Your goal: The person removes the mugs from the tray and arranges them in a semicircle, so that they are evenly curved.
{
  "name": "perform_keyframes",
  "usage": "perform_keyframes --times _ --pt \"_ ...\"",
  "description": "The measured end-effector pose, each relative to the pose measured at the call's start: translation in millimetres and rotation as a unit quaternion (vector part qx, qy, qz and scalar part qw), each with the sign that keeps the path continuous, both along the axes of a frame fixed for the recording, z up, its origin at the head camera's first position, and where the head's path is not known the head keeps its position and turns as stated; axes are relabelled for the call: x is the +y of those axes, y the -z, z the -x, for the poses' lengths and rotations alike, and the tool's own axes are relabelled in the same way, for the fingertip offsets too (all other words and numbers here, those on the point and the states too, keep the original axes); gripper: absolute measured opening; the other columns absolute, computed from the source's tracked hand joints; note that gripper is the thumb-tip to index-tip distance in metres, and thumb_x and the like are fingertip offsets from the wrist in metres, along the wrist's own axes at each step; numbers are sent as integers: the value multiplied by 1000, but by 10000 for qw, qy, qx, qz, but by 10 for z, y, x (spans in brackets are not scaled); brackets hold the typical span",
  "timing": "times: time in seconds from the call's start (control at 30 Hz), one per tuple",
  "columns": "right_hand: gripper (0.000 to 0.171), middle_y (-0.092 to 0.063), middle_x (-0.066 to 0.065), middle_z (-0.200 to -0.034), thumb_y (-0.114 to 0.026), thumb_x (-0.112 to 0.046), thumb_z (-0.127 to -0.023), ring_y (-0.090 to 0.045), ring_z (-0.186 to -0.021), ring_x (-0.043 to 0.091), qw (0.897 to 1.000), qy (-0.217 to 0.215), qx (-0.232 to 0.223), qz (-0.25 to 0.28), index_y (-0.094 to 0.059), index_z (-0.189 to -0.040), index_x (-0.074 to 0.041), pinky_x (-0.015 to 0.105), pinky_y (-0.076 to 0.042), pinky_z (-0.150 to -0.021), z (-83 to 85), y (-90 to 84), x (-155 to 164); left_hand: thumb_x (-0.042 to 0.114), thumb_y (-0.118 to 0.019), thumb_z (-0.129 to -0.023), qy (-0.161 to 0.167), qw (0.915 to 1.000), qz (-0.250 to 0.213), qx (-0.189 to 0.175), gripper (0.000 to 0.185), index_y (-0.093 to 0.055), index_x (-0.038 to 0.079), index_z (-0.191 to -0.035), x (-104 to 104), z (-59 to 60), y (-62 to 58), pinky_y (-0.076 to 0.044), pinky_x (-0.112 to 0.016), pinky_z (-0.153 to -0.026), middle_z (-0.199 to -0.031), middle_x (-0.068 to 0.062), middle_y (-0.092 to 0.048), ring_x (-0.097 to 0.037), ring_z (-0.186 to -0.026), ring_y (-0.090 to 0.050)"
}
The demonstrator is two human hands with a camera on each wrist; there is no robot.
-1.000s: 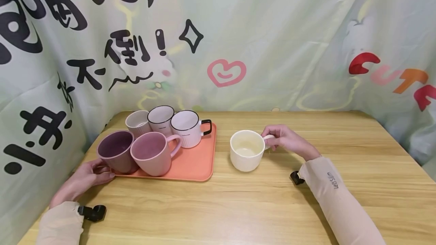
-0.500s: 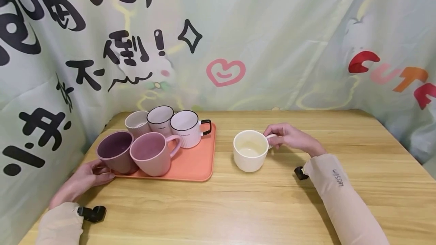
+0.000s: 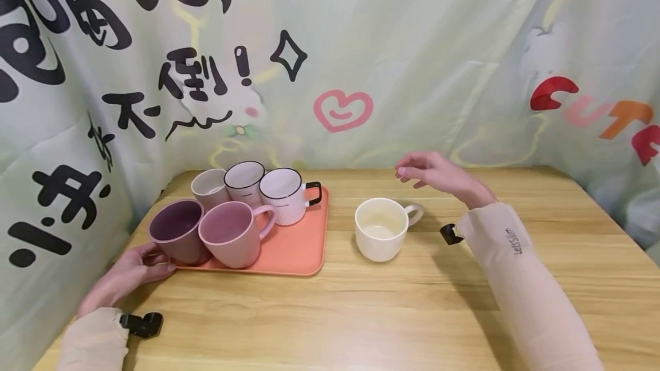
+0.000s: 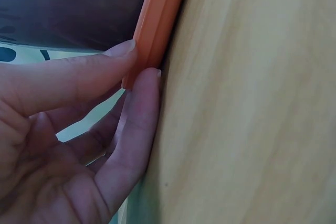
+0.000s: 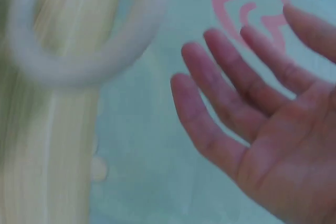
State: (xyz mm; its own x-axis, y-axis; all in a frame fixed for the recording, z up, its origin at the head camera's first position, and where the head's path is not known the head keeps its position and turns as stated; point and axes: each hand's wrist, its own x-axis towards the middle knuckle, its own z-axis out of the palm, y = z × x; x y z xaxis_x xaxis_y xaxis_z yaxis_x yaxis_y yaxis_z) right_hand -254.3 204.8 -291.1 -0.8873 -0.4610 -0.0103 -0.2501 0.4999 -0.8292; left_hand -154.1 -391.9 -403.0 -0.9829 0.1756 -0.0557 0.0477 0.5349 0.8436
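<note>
A cream mug point(image 3: 380, 239) stands upright on the table, its handle pointing right. My right hand point(image 3: 435, 175) is in the air behind and above that handle, touching nothing; in the right wrist view its fingers point(image 5: 220, 85) are spread loosely, apart from the blurred handle point(image 5: 79, 69). At the left, my left hand point(image 3: 129, 273) pinches the near left corner of the orange tray point(image 3: 294, 256) between thumb and fingers, as the left wrist view shows. On the tray nearest this hand are a dark purple mug point(image 3: 180, 242) and a pink mug point(image 3: 232, 242).
Behind them on the tray stand a ribbed pale cup point(image 3: 208, 188), a black-rimmed white mug point(image 3: 244, 182) and another with a black handle point(image 3: 282, 199). A printed curtain point(image 3: 412, 73) hangs along the back and left of the wooden table point(image 3: 309, 325).
My right hand slid the cream mug slightly right, then let go of its handle and rose up and back. The left hand has stayed at the tray corner.
</note>
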Motion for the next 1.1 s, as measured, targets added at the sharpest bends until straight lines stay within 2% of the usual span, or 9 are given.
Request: perform_keyframes --times 0.13,0.3,0.5,0.67,0.87,1.1 --pt "33 -63 20 -120 -53 -18 -107 -60 -110 31 9990 325 -253 191 -56 -127 7 49 -51 -98 6 -101 -130 -5 -69 -91 -33 10000 25 -27 51 -44 -26 -130 14 0 -5 -55 -20 -78 -119 -36 -62 4 -92 -63" --pt "35 -61 20 -125 -55 -21 -106 -58 -115 35 9965 458 -542 437 -55 -129 5 47 -50 -99 7 -209 -263 -4 -69 -91 -70 9999 63 -110 51 -44 -25 -130 14 11 -14 -55 -20 -78 -119 -34 -63 3 -92 -63" --pt "36 -61 21 -125 -56 -22 -105 -60 -113 32 9965 300 -590 516 -56 -130 5 44 -52 -97 25 -299 -418 -4 -69 -91 -110 9999 80 -78 48 -46 -25 -128 11 5 -16 -55 -19 -77 -115 -28 -66 3 -91 -63" --pt "37 -62 19 -125 -57 -21 -105 -60 -113 32 9955 241 -675 619 -55 -132 4 44 -52 -97 20 -358 -586 -3 -69 -92 -116 9998 19 -160 50 -45 -25 -129 21 -1 -28 -55 -20 -78 -118 -32 -64 3 -91 -63" --pt "33 -64 16 -121 -59 -20 -103 -62 -110 31 9937 171 -711 849 -58 -128 1 43 -53 -94 -18 -408 -806 -4 -68 -92 -91 9996 -144 -232 51 -42 -26 -130 35 -8 -33 -56 -21 -79 -119 -35 -63 2 -92 -63" --pt "30 -64 15 -118 -60 -18 -102 -63 -107 29 9916 37 -736 1065 -60 -126 0 43 -55 -91 -47 -409 -1018 -4 -69 -92 -81 9999 -62 -125 48 -46 -25 -127 21 -4 -27 -55 -20 -77 -114 -28 -67 2 -91 -63"
